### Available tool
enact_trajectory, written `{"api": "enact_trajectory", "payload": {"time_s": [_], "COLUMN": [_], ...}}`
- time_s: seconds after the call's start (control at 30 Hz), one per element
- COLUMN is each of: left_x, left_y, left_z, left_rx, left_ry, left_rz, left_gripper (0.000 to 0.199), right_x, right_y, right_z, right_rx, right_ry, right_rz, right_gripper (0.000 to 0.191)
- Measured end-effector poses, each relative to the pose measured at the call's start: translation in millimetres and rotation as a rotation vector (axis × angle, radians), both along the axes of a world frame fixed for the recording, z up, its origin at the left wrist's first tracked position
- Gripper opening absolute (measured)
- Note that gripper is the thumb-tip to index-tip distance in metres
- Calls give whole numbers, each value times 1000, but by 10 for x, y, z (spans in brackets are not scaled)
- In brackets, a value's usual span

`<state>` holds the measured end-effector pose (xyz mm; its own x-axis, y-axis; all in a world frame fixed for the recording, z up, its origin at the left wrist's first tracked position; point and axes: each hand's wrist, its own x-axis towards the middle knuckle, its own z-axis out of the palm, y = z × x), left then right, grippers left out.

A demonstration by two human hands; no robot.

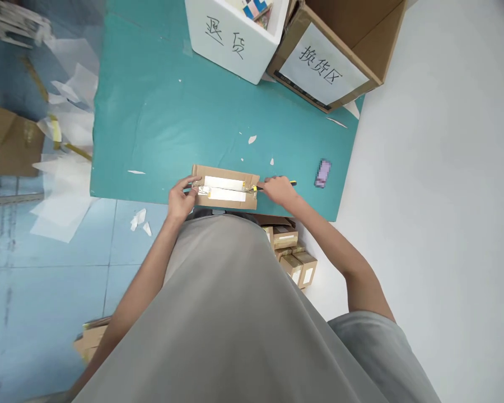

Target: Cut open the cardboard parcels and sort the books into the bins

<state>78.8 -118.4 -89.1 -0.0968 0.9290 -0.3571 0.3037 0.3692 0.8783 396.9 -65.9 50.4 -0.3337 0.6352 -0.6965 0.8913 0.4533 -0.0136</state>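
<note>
A small, flat cardboard box (pixel 227 205) lies near the front edge of the green table, with white labels and clear tape along its middle seam. My left hand (pixel 182 197) grips the box's left end, thumb and fingers resting on its top. At the other end, my right hand (pixel 280 191) is closed around a box cutter (pixel 293 183) with a yellow and black body. Its tip is at the right end of the taped seam. My palm hides most of the cutter's handle.
On the green table (pixel 159 123) stand a white foam bin (pixel 231 47) and an open carton (pixel 321 67) at the back. A phone (pixel 322 173) lies at the right; paper scraps are scattered about. Small boxes (pixel 296 266) sit below, beside the white wall.
</note>
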Motion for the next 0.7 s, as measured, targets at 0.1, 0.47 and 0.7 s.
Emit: {"api": "enact_trajectory", "payload": {"time_s": [0.1,0.47,0.7], "left_x": [-262,-1197,-772], "left_y": [43,364,448], "left_z": [-53,-381,-491], "left_rx": [-24,-59,-179], "left_ry": [-21,-9,33], "left_rz": [47,-40,-248], "left_gripper": [40,38,45], "right_x": [199,-766,-987], "right_y": [-228,-1005,-982], "right_z": [137,-911,-531], "right_rx": [57,40,342], "right_ry": [221,848,939], "right_rz": [-233,-1663,-1706], "right_gripper": [34,57,56]}}
